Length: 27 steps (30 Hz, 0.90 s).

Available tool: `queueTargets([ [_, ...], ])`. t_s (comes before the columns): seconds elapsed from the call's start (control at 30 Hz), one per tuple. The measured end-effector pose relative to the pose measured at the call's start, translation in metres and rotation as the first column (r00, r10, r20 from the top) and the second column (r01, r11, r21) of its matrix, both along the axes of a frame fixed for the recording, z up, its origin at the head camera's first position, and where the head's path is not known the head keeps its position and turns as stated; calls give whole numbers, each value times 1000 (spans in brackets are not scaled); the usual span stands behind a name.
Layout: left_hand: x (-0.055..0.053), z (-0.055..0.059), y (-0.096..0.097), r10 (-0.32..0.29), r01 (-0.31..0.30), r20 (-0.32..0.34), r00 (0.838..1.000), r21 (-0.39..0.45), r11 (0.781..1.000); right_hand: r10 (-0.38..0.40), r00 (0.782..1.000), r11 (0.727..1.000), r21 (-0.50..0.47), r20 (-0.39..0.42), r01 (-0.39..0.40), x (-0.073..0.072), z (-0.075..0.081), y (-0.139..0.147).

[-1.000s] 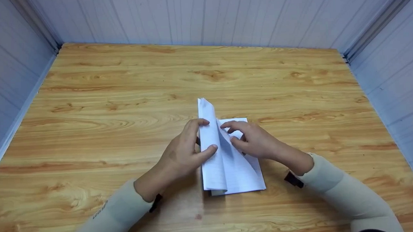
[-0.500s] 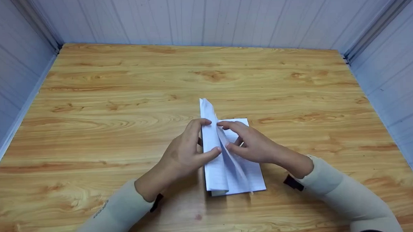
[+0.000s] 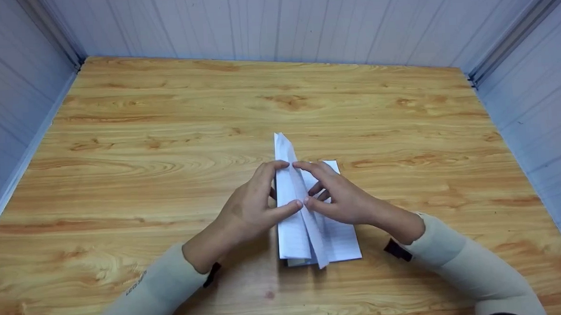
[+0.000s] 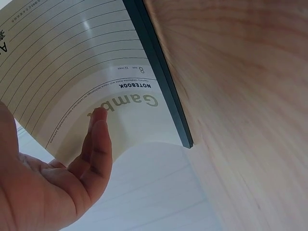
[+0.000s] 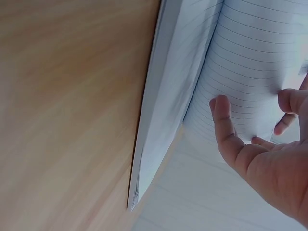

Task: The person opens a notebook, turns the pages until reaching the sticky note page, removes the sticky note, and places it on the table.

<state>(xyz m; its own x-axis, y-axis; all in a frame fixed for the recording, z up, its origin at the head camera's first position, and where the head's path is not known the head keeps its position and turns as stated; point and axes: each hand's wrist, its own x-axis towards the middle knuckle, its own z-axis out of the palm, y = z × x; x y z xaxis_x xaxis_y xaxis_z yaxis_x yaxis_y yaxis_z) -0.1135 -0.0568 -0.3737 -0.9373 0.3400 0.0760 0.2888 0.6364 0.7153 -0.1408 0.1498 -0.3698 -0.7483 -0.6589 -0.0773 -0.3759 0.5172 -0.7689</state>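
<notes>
- From here I see broad bench (image 3: 166,134) left, right and beyond the notebook (image 3: 343,242), with room for a hand.
- Raised pages (image 3: 314,236) bar the way between the left grip (image 3: 256,199) and right grip (image 3: 341,195), whose fingertips nearly meet.
- The left sleeve (image 3: 149,288) and right sleeve (image 3: 474,258) block the near corners; a gap lies between.
- A wall (image 3: 274,25) bounds the far edge.

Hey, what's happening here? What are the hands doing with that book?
A person has a lined notebook open on a wooden table. The left hand holds up the cover and a bunch of pages on one side. The right hand touches a loose page with its fingertips. That page stands up between the two sides, while the rest of the pages lie on the table.
</notes>
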Motion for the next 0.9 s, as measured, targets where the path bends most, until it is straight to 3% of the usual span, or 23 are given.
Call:
queueTargets([
  [0.2,0,-1,1,-2,2,1,1000,5,1000,17,1000,999,-41,-7,-17,8,19,-7],
  [0.43,0,-3,-1,-30,29,-31,999,-5,1000,33,999,997,-72,-27,-35,-6,-11,2],
  [0.6,0,-2,0,-34,31,-71,997,-46,998,31,999,997,-64,-33,-33,-6,-12,2],
  [0.9,-1,-3,-2,-10,6,-58,998,-66,998,-19,997,1000,-12,-69,18,-10,-12,5],
])
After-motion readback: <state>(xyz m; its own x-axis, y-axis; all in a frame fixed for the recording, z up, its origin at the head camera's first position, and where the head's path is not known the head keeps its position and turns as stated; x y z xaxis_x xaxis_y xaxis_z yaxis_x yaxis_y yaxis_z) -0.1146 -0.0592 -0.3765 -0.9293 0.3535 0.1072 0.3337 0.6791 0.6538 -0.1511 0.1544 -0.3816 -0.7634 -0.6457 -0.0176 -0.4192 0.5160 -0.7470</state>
